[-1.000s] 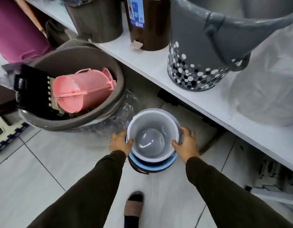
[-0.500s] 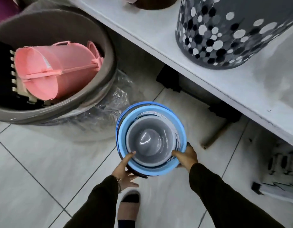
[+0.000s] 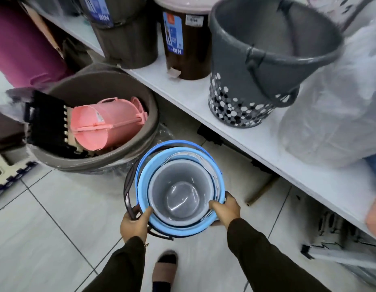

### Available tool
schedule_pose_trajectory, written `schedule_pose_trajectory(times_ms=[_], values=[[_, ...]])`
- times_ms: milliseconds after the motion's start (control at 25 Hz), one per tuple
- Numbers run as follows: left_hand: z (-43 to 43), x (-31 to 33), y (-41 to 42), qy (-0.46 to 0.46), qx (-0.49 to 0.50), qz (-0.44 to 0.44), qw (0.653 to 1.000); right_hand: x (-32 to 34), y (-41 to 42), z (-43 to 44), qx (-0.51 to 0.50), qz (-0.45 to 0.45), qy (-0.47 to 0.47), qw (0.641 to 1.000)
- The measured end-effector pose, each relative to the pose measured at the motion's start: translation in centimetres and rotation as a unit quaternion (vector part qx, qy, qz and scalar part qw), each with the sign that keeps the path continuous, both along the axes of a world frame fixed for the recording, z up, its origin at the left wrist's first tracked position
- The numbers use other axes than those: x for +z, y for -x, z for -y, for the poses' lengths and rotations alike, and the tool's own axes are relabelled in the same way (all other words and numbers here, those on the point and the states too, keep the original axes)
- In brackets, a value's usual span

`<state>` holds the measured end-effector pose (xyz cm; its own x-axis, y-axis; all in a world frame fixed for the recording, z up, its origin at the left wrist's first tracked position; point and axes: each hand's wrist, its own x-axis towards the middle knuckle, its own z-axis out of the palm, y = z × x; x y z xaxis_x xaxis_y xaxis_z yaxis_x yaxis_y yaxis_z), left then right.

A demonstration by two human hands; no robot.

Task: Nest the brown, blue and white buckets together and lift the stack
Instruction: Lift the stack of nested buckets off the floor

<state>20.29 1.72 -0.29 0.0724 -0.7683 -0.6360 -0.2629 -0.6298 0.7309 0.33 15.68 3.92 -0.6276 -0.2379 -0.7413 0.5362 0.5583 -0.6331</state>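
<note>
open tiled floor [image 3: 56,224] lies from 7 to 9 o'clock of the nested buckets [image 3: 178,186]. at 10 o'clock the big grey tub [image 3: 94,161] crowds close. from 12 to 3 o'clock the white shelf edge [image 3: 256,142] overhangs, carrying a spotted grey bucket [image 3: 246,85] and brown pedal bin [image 3: 186,39].

White bucket [image 3: 178,197]: pale grey-white inside. Blue bucket [image 3: 145,180]: light blue rim. Brown bucket [image 3: 128,186]: dark brown handle. Shelf [image 3: 235,131]: white. Patterned bucket [image 3: 246,81]: grey with black-and-white dots. Pink bucket [image 3: 98,127]. Large tub [image 3: 94,89]: taupe. Sleeves [image 3: 256,249]: dark olive.
</note>
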Motion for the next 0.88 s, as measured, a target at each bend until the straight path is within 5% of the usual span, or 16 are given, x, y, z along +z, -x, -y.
schedule_pose_trajectory(times_ms=[480, 680, 880], values=[[0.8, 41.7, -5.2, 0.229, 0.059, -0.073, 0.969, 40.5, -4.5, 1.6, 0.123, -0.232, 0.059, 0.963], [2.4, 57.4, -1.0, 0.32, 0.021, -0.147, 0.936, 57.8, -0.9, 0.2, 0.113, -0.336, 0.079, 0.932], [4.6, 67.0, 7.7, 0.335, -0.064, -0.196, 0.919, 68.1, 5.1, -1.0, 0.037, -0.381, 0.09, 0.919]])
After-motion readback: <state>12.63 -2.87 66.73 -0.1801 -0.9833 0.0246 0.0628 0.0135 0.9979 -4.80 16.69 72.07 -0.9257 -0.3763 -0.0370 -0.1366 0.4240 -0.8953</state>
